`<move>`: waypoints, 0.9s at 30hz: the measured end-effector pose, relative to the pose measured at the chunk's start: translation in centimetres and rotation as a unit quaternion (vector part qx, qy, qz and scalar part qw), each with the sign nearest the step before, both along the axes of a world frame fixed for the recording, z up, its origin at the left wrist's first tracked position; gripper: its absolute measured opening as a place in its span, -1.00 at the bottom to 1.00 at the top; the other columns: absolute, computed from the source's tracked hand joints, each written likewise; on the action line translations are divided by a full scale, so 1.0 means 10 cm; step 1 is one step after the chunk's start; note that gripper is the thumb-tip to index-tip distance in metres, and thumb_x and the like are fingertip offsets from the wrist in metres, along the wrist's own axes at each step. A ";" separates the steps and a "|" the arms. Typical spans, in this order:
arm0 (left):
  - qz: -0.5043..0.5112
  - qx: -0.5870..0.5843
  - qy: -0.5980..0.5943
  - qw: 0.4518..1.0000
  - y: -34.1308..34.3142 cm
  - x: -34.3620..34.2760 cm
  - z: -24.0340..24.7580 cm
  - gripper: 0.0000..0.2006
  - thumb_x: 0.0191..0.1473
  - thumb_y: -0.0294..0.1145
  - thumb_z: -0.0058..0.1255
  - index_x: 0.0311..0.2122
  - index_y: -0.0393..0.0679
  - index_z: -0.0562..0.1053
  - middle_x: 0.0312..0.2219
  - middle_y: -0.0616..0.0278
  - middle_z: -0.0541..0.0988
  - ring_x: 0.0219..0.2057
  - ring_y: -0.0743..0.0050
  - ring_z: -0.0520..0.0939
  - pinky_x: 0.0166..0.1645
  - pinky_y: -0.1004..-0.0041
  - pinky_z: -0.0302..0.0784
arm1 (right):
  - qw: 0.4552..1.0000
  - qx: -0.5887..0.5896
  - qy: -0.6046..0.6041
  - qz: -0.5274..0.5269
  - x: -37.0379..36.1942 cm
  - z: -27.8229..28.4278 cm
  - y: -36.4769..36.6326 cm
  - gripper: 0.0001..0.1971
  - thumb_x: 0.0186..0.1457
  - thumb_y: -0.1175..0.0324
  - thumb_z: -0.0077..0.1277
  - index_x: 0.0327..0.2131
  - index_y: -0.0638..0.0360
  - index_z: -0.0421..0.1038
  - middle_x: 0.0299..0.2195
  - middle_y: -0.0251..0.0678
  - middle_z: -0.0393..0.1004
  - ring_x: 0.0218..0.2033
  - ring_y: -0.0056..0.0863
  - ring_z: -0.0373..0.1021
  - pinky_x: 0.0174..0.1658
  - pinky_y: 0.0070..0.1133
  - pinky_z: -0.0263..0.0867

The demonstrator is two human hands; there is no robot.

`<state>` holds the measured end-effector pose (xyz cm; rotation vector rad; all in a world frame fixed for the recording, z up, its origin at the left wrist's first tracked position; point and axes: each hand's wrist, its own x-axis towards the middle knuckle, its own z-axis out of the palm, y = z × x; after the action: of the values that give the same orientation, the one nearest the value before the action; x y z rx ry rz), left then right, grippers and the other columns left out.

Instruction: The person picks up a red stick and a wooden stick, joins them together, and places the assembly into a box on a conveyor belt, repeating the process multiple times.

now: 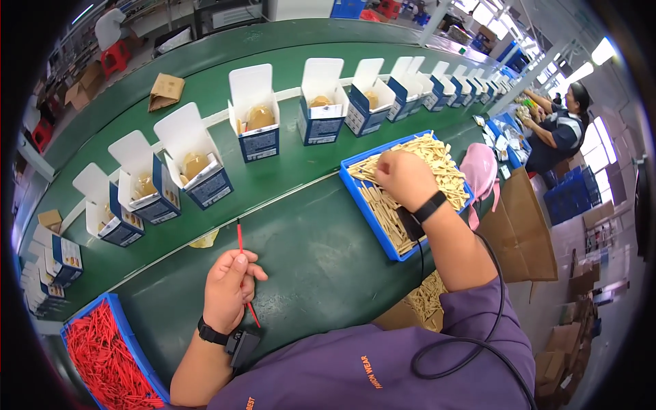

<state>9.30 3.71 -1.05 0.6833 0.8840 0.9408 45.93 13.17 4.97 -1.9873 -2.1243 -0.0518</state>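
My left hand [231, 287] is closed around a thin red stick with a dark tip [240, 236], which stands up from the fingers and pokes out below the palm. To the right lies a blue tray [369, 224] full of short, flat, pale wooden-looking sticks [437, 160]. Over that tray is my right hand [408, 179], its fingers curled together; whatever they hold is hidden. Along the belt stand open blue-and-white boxes [258, 140], several with a rounded tan object [260, 117] inside.
A blue tray [126, 328] of red sticks [109, 355] sits at lower left. A pink cloth-like item [480, 169] and brown cardboard [523, 236] lie beyond the right tray. A brown paper packet [166, 91] rests on the belt. At far right another person [564, 130] works.
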 end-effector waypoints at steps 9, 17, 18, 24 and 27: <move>-0.025 0.018 0.085 0.996 -0.11 -0.05 -0.04 -0.72 0.33 -0.30 -0.13 -0.06 -0.29 0.47 -0.40 0.21 0.60 -0.71 0.82 0.22 -0.61 0.70 0.12 | 0.807 -0.119 0.576 0.051 -1.02 0.04 -0.61 -0.91 0.14 0.46 0.10 -0.30 0.24 0.43 -0.42 -0.29 0.56 -0.41 -0.57 0.51 -0.31 -0.64 0.42; -0.074 0.015 0.108 0.991 -0.08 -0.02 -0.03 -0.72 0.33 -0.29 -0.12 -0.05 -0.27 0.49 -0.50 0.35 0.54 -0.69 0.84 0.23 -0.59 0.71 0.11 | 0.739 -0.188 0.635 0.125 -1.74 -0.52 -0.55 -0.90 0.20 0.46 0.10 -0.25 0.24 0.42 -0.32 -0.36 0.54 -0.35 -0.70 0.45 -0.32 -0.71 0.38; -0.083 0.016 0.110 0.990 -0.07 -0.03 -0.04 -0.73 0.33 -0.30 -0.11 -0.05 -0.26 0.49 -0.52 0.37 0.52 -0.69 0.85 0.23 -0.59 0.71 0.10 | 0.717 -0.216 0.651 0.122 -1.71 -0.54 -0.55 -0.89 0.20 0.45 0.10 -0.23 0.25 0.42 -0.33 -0.36 0.55 -0.37 -0.71 0.44 -0.33 -0.71 0.37; -0.116 0.033 0.139 0.983 -0.03 0.04 -0.03 -0.75 0.32 -0.31 -0.11 -0.06 -0.22 0.50 -0.55 0.42 0.48 -0.67 0.84 0.24 -0.57 0.72 0.12 | 0.729 -0.262 0.627 0.082 -1.54 -0.35 -0.50 -0.85 0.21 0.41 0.12 -0.20 0.26 0.47 -0.39 -0.41 0.56 -0.47 -0.73 0.41 -0.41 -0.72 0.34; -0.119 0.042 0.140 0.982 0.00 0.13 -0.02 -0.75 0.32 -0.31 -0.12 -0.06 -0.20 0.52 -0.56 0.45 0.48 -0.64 0.84 0.27 -0.54 0.71 0.15 | 0.737 -0.282 0.606 0.098 -1.40 -0.25 -0.48 -0.88 0.21 0.41 0.11 -0.23 0.25 0.51 -0.41 -0.43 0.56 -0.49 -0.73 0.41 -0.42 -0.72 0.34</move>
<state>10.64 3.73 -1.26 0.9883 0.9869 0.6801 31.92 8.37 2.51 -1.2316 -1.3982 1.6032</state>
